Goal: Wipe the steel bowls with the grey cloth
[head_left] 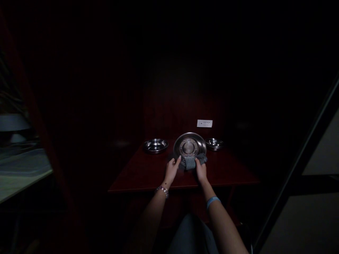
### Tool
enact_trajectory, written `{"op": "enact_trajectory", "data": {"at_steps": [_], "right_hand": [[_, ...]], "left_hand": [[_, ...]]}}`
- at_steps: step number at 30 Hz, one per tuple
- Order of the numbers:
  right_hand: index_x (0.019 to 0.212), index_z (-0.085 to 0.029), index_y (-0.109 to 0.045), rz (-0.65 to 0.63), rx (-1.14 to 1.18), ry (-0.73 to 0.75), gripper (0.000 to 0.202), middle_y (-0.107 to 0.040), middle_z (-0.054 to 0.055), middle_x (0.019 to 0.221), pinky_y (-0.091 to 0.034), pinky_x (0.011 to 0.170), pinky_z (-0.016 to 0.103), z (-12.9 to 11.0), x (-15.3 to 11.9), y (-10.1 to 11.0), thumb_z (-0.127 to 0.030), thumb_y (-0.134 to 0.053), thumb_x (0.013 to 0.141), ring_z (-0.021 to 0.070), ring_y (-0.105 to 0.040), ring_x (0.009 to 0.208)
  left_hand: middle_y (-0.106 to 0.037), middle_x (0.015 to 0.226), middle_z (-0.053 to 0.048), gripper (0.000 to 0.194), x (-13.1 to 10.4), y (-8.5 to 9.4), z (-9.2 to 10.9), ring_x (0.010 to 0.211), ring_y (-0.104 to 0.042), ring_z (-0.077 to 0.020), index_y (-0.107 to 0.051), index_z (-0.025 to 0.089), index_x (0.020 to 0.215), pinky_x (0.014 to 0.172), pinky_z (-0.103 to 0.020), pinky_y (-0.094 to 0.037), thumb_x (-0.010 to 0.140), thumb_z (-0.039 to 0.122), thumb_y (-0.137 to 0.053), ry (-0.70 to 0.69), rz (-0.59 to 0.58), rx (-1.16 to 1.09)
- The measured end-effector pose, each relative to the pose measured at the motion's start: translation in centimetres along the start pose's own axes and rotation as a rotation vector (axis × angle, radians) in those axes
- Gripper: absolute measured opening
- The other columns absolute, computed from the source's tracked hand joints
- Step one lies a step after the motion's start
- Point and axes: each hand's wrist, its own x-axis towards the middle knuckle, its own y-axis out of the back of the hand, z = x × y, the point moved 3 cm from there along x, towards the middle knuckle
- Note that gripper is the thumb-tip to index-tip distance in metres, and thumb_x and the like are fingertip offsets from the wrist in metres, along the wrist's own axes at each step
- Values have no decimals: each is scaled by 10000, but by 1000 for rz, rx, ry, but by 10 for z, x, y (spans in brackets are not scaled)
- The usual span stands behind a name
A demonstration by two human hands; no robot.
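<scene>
My legs (pixel 189 235) were down low while my left hand (pixel 172 169) gripped a tipped, shiny bowl (pixel 189 147) and my right hand (pixel 201 170) pinched a grey cloth (pixel 190 163) against it.

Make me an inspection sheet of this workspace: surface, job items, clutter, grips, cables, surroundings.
Surface: dark red tabletop, dimly lit; fine marks cannot be judged.
Job's things: shiny metal bowl, tilted with its inside toward the camera; gray cloth at its lower edge.
Clutter: another bowl on the table at back left; what looks like a small stack of bowls at back right.
Grips: left grip at the tilted bowl's lower left edge; right grip with its thumb over the cloth; fingers largely hidden.
Cables: nothing seen on the tabletop.
Surroundings: white socket panel on the dark red wall; the outer areas are too dark to tell.
</scene>
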Motion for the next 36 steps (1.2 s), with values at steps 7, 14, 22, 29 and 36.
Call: {"op": "enact_trajectory", "data": {"at_steps": [7, 14, 22, 29, 36], "right_hand": [[945, -138, -718, -20, 12, -1, 453, -749, 105, 957, -502, 841, 313, 1, 0, -2, -516, -602, 724, 257, -688, 947], [973, -147, -721, -44, 11, 2, 428, -750, 92, 957, -491, 870, 325, -3, -2, -3, -476, -626, 715, 256, -682, 961], [910, -140, -733, 9, -34, -11, 431, -748, 110, 959, -495, 847, 326, 0, -1, 1, -507, -604, 724, 269, -686, 944], [929, -113, -734, 8, -27, -37, 452, -754, 113, 919, -505, 806, 299, -1, -1, 0, -497, -601, 732, 262, -694, 917], [968, -111, -731, -7, -56, -39, 455, -748, 122, 966, -497, 832, 300, -3, -3, 0, -484, -608, 738, 268, -687, 957]], "left_hand": [[-509, 433, -6, 531, 3, -11, -14, 467, -494, -141, -485, 210, 457, 525, -264, -354, 747, 651, -543, -7, -151, 112], [-465, 510, 37, 489, 5, 3, -6, 512, -435, -107, -457, 205, 576, 525, -237, -326, 808, 633, -505, -91, 121, -45], [-622, 657, -8, 481, 4, -1, -6, 602, -535, -129, -617, 169, 782, 596, -233, -408, 769, 645, -549, -53, 25, -73], [-689, 657, -81, 460, 1, -4, -11, 707, -655, -210, -655, 166, 631, 651, -274, -453, 716, 616, -618, 81, -104, 317], [-677, 580, -82, 456, 3, -4, -13, 621, -649, -206, -634, 172, 540, 651, -287, -465, 763, 564, -570, 45, -112, 282]]}}
